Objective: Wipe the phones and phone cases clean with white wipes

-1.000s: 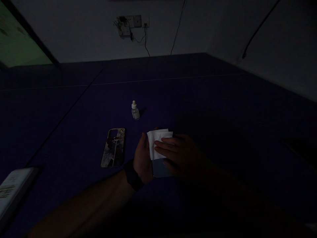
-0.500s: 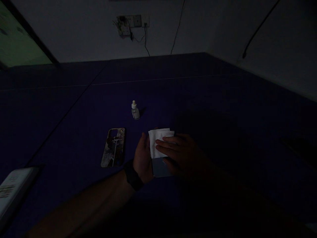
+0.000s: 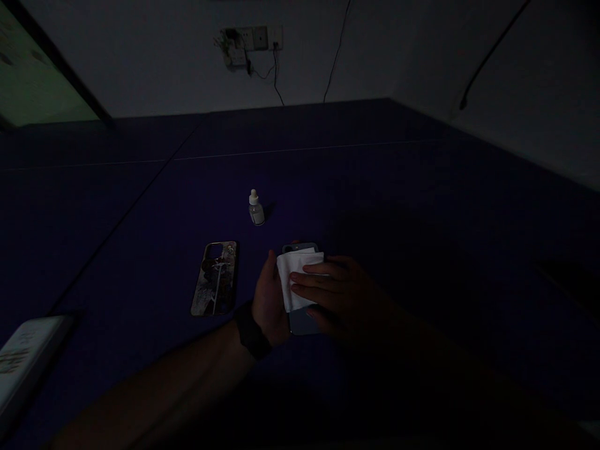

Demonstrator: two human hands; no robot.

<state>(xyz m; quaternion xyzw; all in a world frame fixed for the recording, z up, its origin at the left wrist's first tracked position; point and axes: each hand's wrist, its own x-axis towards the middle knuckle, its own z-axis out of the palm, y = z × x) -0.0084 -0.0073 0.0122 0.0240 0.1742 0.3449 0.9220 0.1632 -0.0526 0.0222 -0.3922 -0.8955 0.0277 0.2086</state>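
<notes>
- the step in hand looks to us like wiping the phone [image 3: 301, 323]; a folded cloth [image 3: 294, 297] lies over its middle, with the top and bottom ends showing.
- our left hand [image 3: 272, 303] has its grip clamped on the phone, thumb along the near side; the fingers beneath are mostly hidden.
- our right hand [image 3: 344, 290] has its grip apart, fingers laid over the cloth rather than pinching it.
- the case [image 3: 214, 284] lies off to the left on the dark blue surface [image 3: 300, 181], with the bottle [image 3: 257, 214] upright beyond.
- we judge that another stroke calls for light, even pressure, the cloth flat under the fingers and the left hand steady; care is due around the lenses.
</notes>
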